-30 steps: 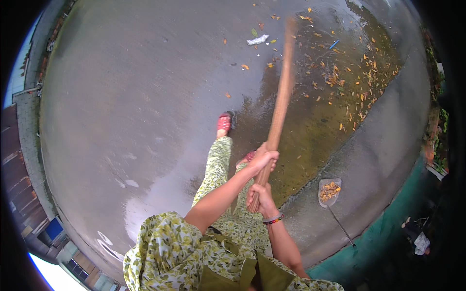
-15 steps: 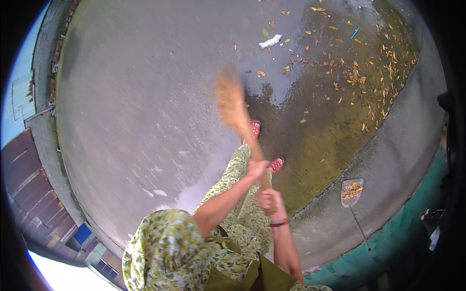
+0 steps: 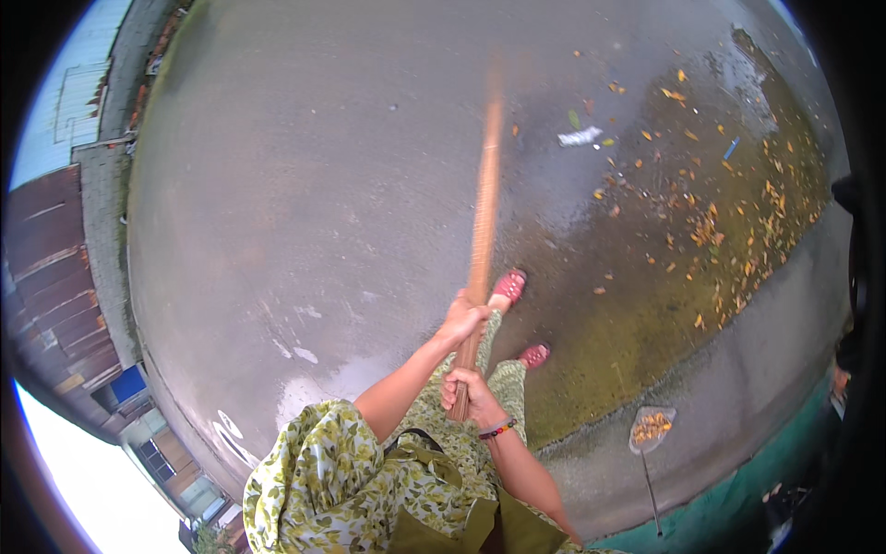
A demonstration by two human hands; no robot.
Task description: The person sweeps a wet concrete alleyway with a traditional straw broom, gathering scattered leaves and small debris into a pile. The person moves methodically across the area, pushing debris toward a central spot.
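A long brown stick broom (image 3: 484,208) is held in both my hands, pointing away from me over the wet concrete. Its far end is blurred by motion, so I cannot tell whether it touches the ground. My left hand (image 3: 464,319) is wrapped round the shaft farther along. Nearer my body, my right hand (image 3: 472,395), with a beaded bracelet at its wrist, closes round the butt end. Fallen yellow and brown leaves (image 3: 711,231) lie scattered to the right of the broom.
A long-handled dustpan (image 3: 637,441) with leaves in it stands on the paler concrete at right. A crumpled white wrapper (image 3: 580,138) and a blue stick (image 3: 731,148) lie among the leaves. My red shoes (image 3: 509,284) are near the broom. Green sheeting (image 3: 711,508) borders the lower right.
The broom has swung from slanting left to pointing nearly straight ahead, its bristles now seen narrow. Both hands have shifted left, the right one also lower. The view has turned somewhat.
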